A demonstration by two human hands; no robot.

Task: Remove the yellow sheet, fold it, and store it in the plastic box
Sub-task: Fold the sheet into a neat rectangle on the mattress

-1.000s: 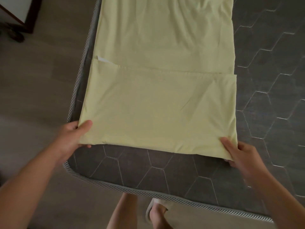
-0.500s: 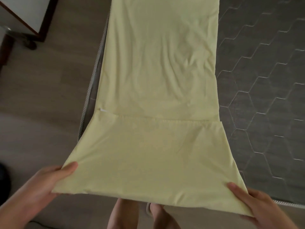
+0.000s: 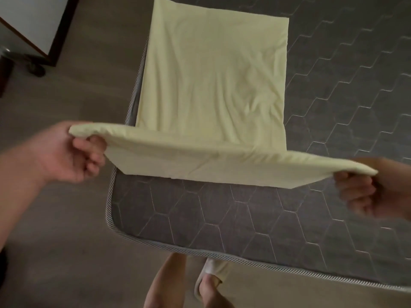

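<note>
1 sheet [image 3: 206,74], along the left edge of the mattress [image 3: 333,103]. 1 mattress. 2 hands: left hand [image 3: 66,154], right hand [image 3: 373,190], one per near sheet corner. 1 slipper [image 3: 211,275], off the mattress's near edge. 1 framed panel [image 3: 33,23], top left.

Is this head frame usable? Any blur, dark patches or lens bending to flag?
Head view: dim, flat room light, no glare; the left hand is smeared by motion blur, the right hand is dark and soft; the yellow sheet reads fairly sharp; the mattress edge bows from wide-angle distortion.

Grey quilted mattress [image 3: 244,218] beside brown floor [image 3: 66,252] and 1 slipper [image 3: 211,276].
</note>
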